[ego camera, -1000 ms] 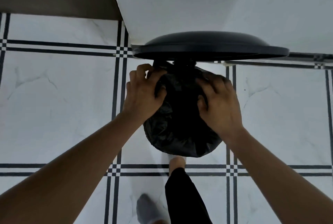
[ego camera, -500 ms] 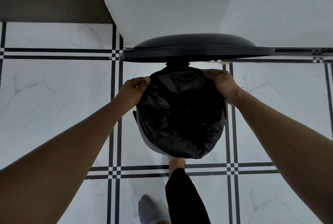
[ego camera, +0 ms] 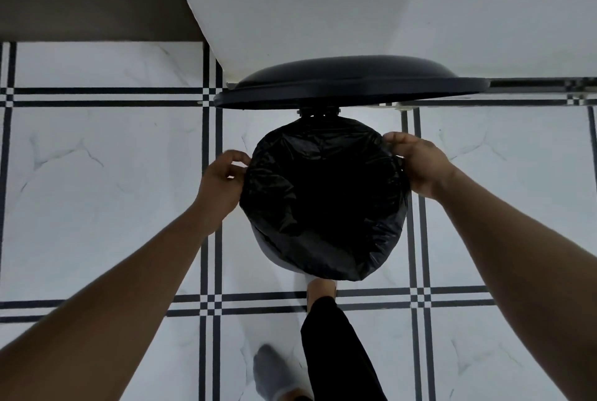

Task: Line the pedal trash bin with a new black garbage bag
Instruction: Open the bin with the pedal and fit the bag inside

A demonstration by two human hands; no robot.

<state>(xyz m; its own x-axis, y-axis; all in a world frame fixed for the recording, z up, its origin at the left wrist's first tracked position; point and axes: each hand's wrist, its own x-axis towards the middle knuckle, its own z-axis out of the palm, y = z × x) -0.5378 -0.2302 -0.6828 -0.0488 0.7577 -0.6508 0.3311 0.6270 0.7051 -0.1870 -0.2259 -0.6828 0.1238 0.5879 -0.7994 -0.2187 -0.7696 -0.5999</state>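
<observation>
Seen from above, the left hand (ego camera: 223,181) pinches the left edge of a black garbage bag (ego camera: 323,197), fingers curled around the plastic at the side of the bin's mouth. The right hand (ego camera: 418,163) grips the bag's upper right edge, thumb and fingers closed on a fold of the film. Both bare forearms reach in from the bottom corners of the frame.

The bag is spread across the round opening of the pedal trash bin (ego camera: 274,253), its crinkled plastic draped over the rim and hanging down the outside at the near side; the centre sinks into darkness. Only a pale sliver of the bin's wall shows beneath the bag at the lower left.

The bin's dark domed lid (ego camera: 350,82) stands raised behind the opening, hinged at the far side and seen nearly edge-on. At the near side a bare foot (ego camera: 321,287), in a black trouser leg (ego camera: 336,345), is placed against the base of the bin, where the pedal itself is hidden. A second foot in a grey sock (ego camera: 274,374) rests on the floor (ego camera: 97,207), white marble-look tile crossed by dark double lines. A white wall (ego camera: 323,3) rises behind the lid.
</observation>
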